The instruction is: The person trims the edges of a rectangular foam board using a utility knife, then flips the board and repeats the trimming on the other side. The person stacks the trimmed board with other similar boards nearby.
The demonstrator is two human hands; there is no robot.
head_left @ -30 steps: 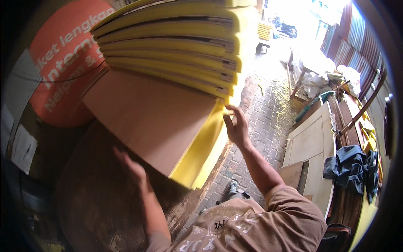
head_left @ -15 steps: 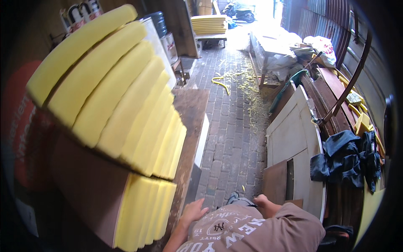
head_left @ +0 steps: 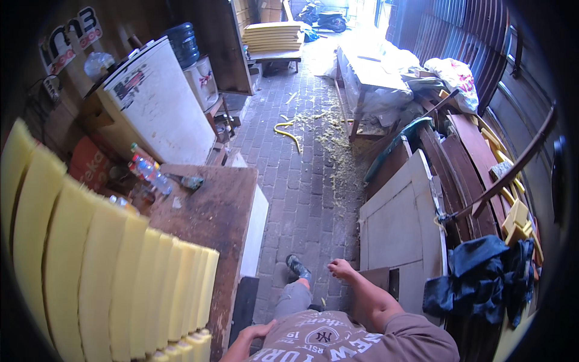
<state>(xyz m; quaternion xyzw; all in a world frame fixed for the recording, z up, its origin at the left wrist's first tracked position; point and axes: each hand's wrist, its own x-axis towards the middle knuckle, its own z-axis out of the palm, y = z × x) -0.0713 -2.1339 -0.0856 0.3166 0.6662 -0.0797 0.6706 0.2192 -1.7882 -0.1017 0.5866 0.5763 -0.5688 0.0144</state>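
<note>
My left hand (head_left: 258, 331) hangs low beside my shirt, near the wooden table's edge. Its fingers look stretched out, with the tips partly hidden by the shirt, and I see nothing held. My right hand (head_left: 342, 269) reaches forward over the brick floor, fingers loosely curled in with nothing visible in them. Closest to that hand is the white panel (head_left: 401, 220) leaning on the right. A stack of yellow foam slabs (head_left: 96, 265) rises at the lower left, apart from my left hand. The brown wooden table (head_left: 208, 208) lies beyond the slabs.
Plastic bottles (head_left: 154, 175) sit on the table, near a white fridge (head_left: 158, 102) and a water dispenser (head_left: 202, 84). Foam scraps (head_left: 335, 142) litter the brick floor (head_left: 280, 199). Dark cloth (head_left: 482, 277) and boards line the right; more yellow slabs (head_left: 273, 37) are stacked far ahead.
The view has shifted, and the foam stack now sits lower and farther left, uncovering the fridge and bottles. My right hand has swung forward; my left has dropped back beside the shirt. One foot is forward.
</note>
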